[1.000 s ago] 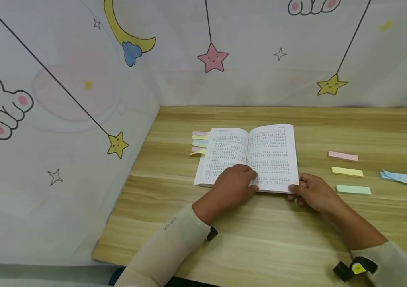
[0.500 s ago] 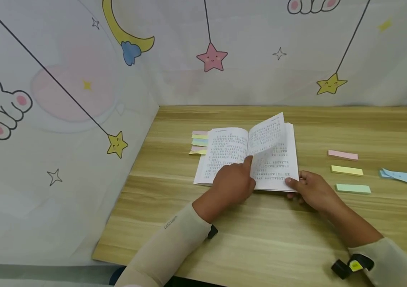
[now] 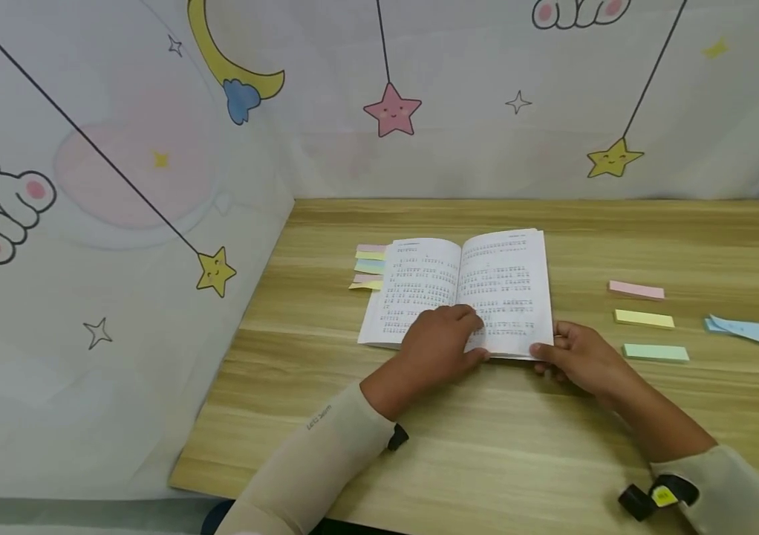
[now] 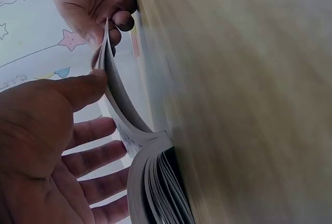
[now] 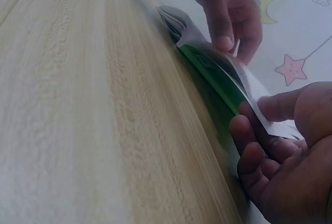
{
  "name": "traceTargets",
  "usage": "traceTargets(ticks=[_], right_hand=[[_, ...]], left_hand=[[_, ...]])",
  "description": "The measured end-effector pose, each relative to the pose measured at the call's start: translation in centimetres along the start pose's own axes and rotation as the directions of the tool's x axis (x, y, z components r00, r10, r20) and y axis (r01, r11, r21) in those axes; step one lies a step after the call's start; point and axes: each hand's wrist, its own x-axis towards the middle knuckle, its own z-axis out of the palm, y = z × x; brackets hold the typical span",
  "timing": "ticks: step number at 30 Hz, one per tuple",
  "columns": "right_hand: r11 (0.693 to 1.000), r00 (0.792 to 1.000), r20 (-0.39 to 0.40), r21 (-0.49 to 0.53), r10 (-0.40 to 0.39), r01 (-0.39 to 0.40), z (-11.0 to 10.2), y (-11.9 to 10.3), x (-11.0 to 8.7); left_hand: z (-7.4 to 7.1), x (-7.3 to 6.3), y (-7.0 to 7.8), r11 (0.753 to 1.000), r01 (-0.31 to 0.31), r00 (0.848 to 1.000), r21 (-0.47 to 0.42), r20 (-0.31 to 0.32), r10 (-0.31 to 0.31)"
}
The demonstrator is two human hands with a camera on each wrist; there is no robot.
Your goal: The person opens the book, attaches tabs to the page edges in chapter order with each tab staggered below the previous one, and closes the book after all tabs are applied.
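An open book (image 3: 503, 279) with printed pages lies on the wooden table, its green cover (image 5: 210, 76) showing underneath in the right wrist view. My left hand (image 3: 440, 338) rests across the lower middle of the spread. In the left wrist view, the fingers (image 4: 96, 162) of that hand are spread over the page and its thumb touches the bottom edge. With thumb on top and fingers beneath, my right hand (image 3: 583, 357) pinches the lower right corner of the pages. Several coloured sticky tabs (image 3: 370, 267) stick out from the book's left edge.
Right of the book lie a pink sticky-note pad (image 3: 636, 290), a yellow pad (image 3: 644, 319) and a green pad (image 3: 656, 353). Farther right is a blue pad (image 3: 739, 329) with a raised strip. A printed cloth (image 3: 460, 163) hangs behind the table (image 3: 486, 461).
Half a second ago a leaf stood lifted by the left index finger; now the pages lie down and different text shows. The right hand stays at the corner.
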Motion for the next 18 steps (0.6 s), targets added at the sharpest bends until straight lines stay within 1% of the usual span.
traceTargets(ticks=[2,6,7,8,9,10,11,12,13,14,15,16,17,18], right_hand=[[1.0,1.0,-0.009,-0.03,-0.005,0.005,0.2,0.0,0.1],[0.997,0.999,-0.037,-0.079,-0.009,0.006,0.6,-0.2,0.3],[0.996,0.999,-0.04,-0.084,-0.007,0.004,0.6,-0.2,0.3],[0.996,0.999,-0.043,-0.084,-0.003,0.0,0.6,-0.2,0.3],[0.997,0.999,-0.044,-0.08,0.002,-0.005,0.6,-0.2,0.3],[0.997,0.999,-0.044,-0.074,0.007,-0.01,0.6,-0.2,0.2],[0.998,0.999,-0.041,-0.064,0.01,-0.013,0.6,-0.2,0.2],[0.999,0.999,-0.036,-0.05,0.01,-0.012,0.5,-0.1,0.2],[0.999,1.0,-0.029,-0.036,0.006,-0.007,0.5,-0.1,0.2],[1.0,1.0,-0.023,-0.024,0.003,-0.004,0.5,-0.1,0.1],[1.0,1.0,-0.017,-0.014,0.001,-0.002,0.4,-0.1,0.1],[1.0,1.0,-0.012,-0.003,-0.001,0.001,0.4,-0.1,0.1],[1.0,1.0,-0.008,0.005,-0.003,0.003,0.3,-0.1,0.1],[1.0,1.0,-0.004,0.01,-0.005,0.005,0.3,-0.1,0.1]], left_hand=[[0.2,0.0,0.2,1.0,-0.006,0.999,0.015,0.042,0.005],[0.2,0.0,0.3,1.0,-0.007,0.997,0.03,0.074,0.005],[0.2,0.1,0.2,1.0,-0.003,0.998,0.02,0.068,0.001],[0.2,0.0,0.2,1.0,0.016,0.998,0.002,0.058,-0.016],[0.3,0.0,0.0,0.999,0.044,0.999,-0.023,0.021,-0.043],[0.2,0.0,0.0,0.996,0.081,0.996,-0.045,-0.041,-0.083],[0.2,-0.1,-0.2,0.991,0.12,0.982,-0.051,-0.138,-0.126],[0.2,-0.1,-0.4,0.986,0.16,0.955,-0.044,-0.248,-0.166],[0.2,-0.1,-0.6,0.977,0.211,0.912,-0.027,-0.353,-0.207],[0.1,-0.2,-0.8,0.963,0.269,0.862,0.0,-0.446,-0.241],[0.1,-0.2,-1.0,0.947,0.32,0.811,0.035,-0.527,-0.255],[0.0,-0.3,-1.2,0.929,0.362,0.782,0.076,-0.567,-0.258],[0.0,-0.3,-1.3,0.917,0.379,0.776,0.126,-0.583,-0.241],[-0.1,-0.3,-1.4,0.913,0.367,0.8,0.177,-0.561,-0.213]])
